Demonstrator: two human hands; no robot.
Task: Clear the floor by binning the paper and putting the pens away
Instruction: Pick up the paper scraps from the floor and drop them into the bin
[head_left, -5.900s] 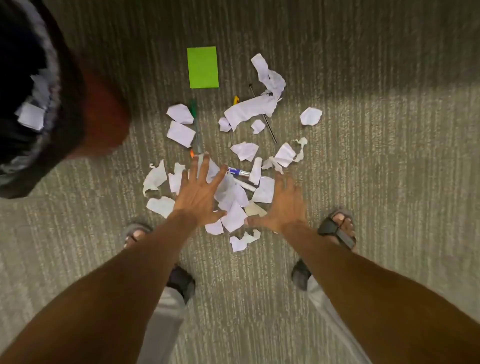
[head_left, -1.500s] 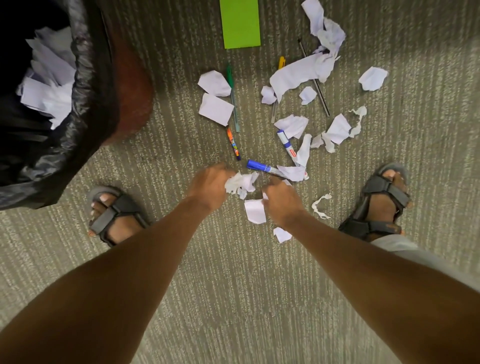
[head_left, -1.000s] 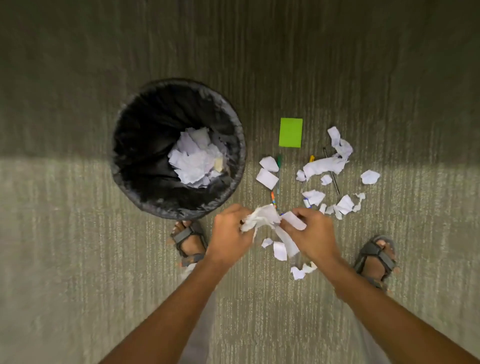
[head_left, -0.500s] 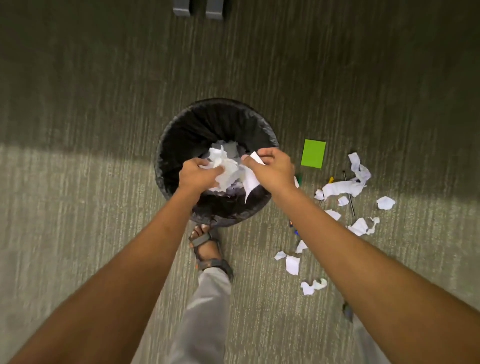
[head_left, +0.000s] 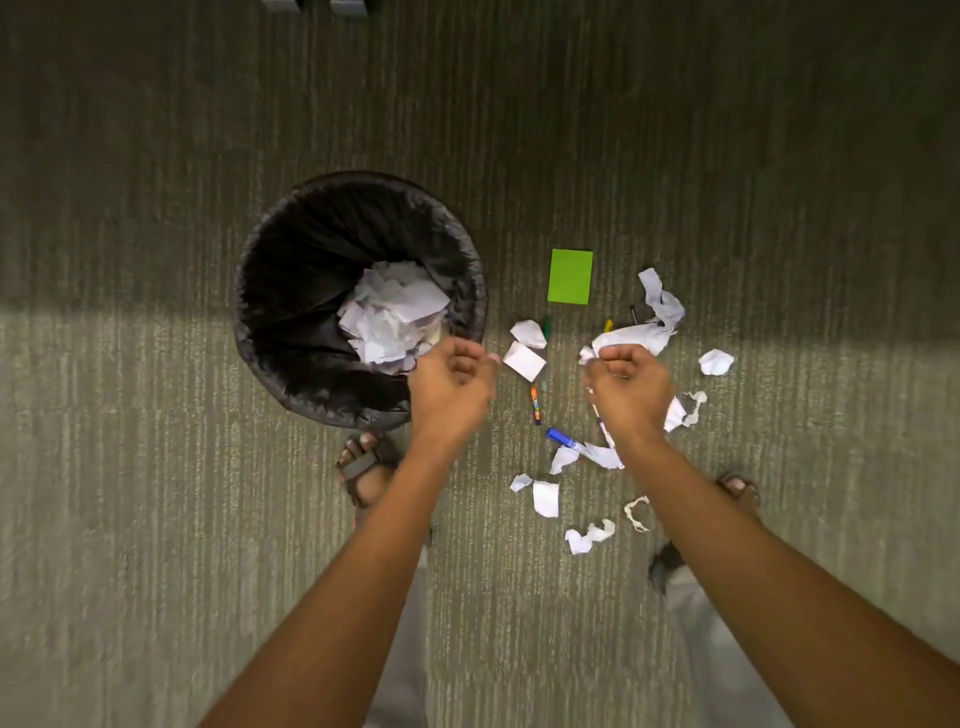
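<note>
Paper scraps (head_left: 545, 498) lie scattered on the floor (head_left: 156, 467) at the bin's (head_left: 270, 270) three to five o'clock, more already inside it. You'll likely find them featherlight, soft and crushable, so sweep several together and pinch the bunch; expect loose bits to slip out. Pens (head_left: 562, 436) among them look rigid and smooth; take each mid-barrel. Your left hand (head_left: 452, 387) and right hand (head_left: 628, 387) hang over the floor, fingers (head_left: 462, 364) loosely curled and apparently holding nothing.
</note>
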